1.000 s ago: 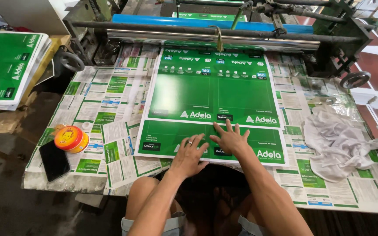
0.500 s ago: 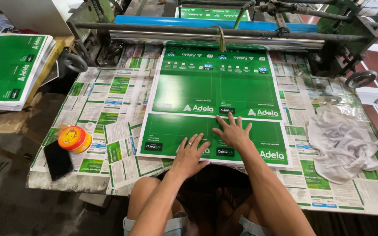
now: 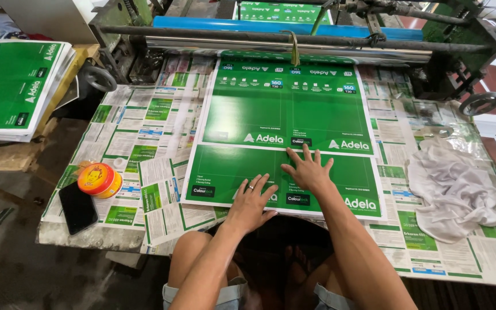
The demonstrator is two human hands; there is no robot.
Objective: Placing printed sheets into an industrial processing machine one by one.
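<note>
Head view: both hands pressed flat on a large green printed cardboard sheet [image 3: 285, 135].
Left hand [image 3: 252, 202] and right hand [image 3: 308, 170] lie palm-down, fingers spread, gripping nothing, pinning the sheet's near edge to the paper-covered tabletop [image 3: 144, 172]; its far edge apparently meets the steel roller [image 3: 202, 43].

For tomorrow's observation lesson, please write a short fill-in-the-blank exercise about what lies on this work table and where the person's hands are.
1. Both hands, left hand and right hand, press flat on a large ____ printed cardboard sheet.
2. The round orange tin sits beside a flat black ____.
3. A crumpled ____ cloth lies at the right of the sheet.
4. A ring shows on the ____ hand.

Missing words: green; phone; white; left
</note>
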